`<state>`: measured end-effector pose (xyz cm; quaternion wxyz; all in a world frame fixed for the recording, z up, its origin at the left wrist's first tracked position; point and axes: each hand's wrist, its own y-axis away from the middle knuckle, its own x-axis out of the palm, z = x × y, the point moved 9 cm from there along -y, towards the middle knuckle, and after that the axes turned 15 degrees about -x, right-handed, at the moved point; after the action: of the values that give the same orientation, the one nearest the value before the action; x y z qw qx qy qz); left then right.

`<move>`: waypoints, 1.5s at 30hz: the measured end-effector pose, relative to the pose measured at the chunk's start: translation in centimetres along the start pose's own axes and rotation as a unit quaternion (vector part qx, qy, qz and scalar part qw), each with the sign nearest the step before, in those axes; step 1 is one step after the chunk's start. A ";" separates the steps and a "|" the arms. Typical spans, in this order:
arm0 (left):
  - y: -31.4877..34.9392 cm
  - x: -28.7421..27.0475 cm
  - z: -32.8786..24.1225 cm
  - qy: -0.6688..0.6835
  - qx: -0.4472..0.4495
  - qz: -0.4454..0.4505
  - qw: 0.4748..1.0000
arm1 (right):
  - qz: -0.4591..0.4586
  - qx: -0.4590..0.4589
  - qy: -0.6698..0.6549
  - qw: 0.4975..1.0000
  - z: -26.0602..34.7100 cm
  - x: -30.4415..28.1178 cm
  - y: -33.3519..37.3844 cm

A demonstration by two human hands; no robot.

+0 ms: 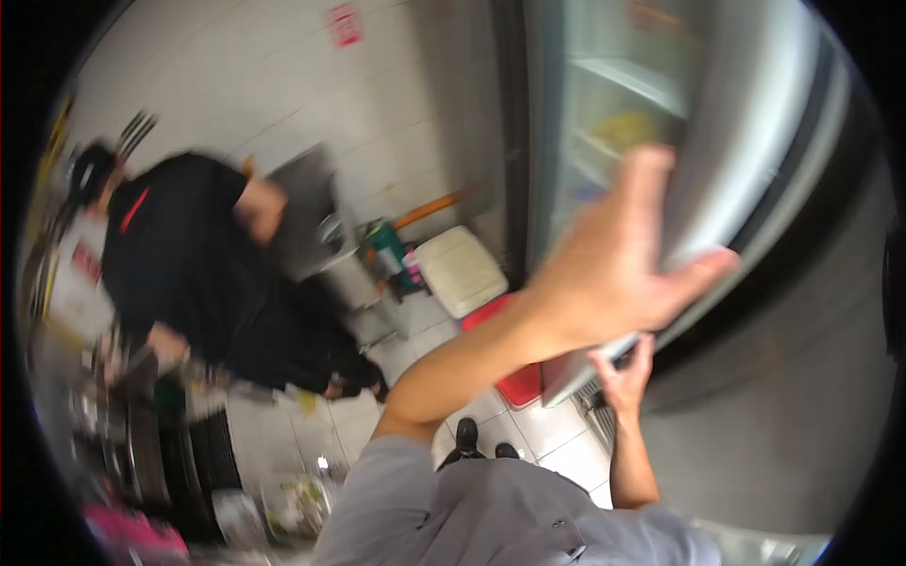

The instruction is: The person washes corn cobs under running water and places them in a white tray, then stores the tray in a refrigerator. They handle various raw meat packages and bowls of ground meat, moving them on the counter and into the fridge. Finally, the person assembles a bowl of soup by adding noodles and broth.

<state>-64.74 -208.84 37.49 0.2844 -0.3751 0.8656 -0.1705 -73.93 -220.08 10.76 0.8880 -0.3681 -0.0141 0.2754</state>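
A tall glass-door fridge fills the upper right, with pale shelves and a yellow item blurred behind the glass. Its thick white and dark door edge curves down toward me. My left hand is raised close to the camera in front of this edge, fingers stretched and thumb spread, smeared by motion. Whether it touches the door cannot be told. Lower down, my right hand has its thumb and a finger on either side of the lower end of the door edge. Its other fingers are hidden.
At left a person in black bends by a metal sink. A bin with a cream lid, a red container and a green bottle stand on the tiled floor. A cluttered counter lies lower left.
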 end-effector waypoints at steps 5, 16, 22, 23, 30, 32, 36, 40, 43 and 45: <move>1.9 3.5 -0.1 0.072 0.156 0.033 0.985 | -0.145 -0.121 0.172 0.967 -2.5 -5.7 -1.9; 63.7 -6.2 44.1 -0.186 -0.721 -0.108 0.659 | -0.161 -0.174 0.284 0.929 -14.3 -11.4 -6.7; 93.2 -9.8 31.7 -0.091 -0.899 -0.205 0.377 | 0.106 0.000 0.341 0.934 -16.3 5.1 5.5; 94.6 -9.9 31.8 -0.072 -0.900 -0.228 0.365 | 0.169 0.021 0.335 0.927 -16.3 8.2 7.8; 88.6 -19.4 45.6 -0.096 -0.668 -0.393 0.624 | 0.440 0.172 0.224 0.852 -13.5 26.7 20.6; 78.1 -27.1 44.6 -0.019 -0.638 -0.390 0.663 | 0.463 0.185 0.204 0.842 -13.0 29.8 22.2; 72.2 -37.5 47.8 0.028 -0.618 -0.368 0.694 | 0.519 0.204 0.153 0.816 -11.6 38.3 25.8; 79.2 -45.2 54.8 -0.068 -0.663 -0.345 0.661 | 0.575 0.215 0.101 0.783 -9.7 51.4 30.1; 96.5 -45.8 58.5 -0.170 -0.823 -0.265 0.473 | 0.654 0.192 0.019 0.731 -5.1 65.8 34.6; 96.5 -46.9 58.6 -0.075 -0.874 -0.253 0.409 | 0.652 0.163 -0.005 0.741 -2.4 72.7 33.1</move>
<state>-55.63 -114.93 -40.21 -0.1897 -0.6339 0.3863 0.6426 -27.56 -166.22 -25.75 0.5382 -0.1357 0.2697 0.7869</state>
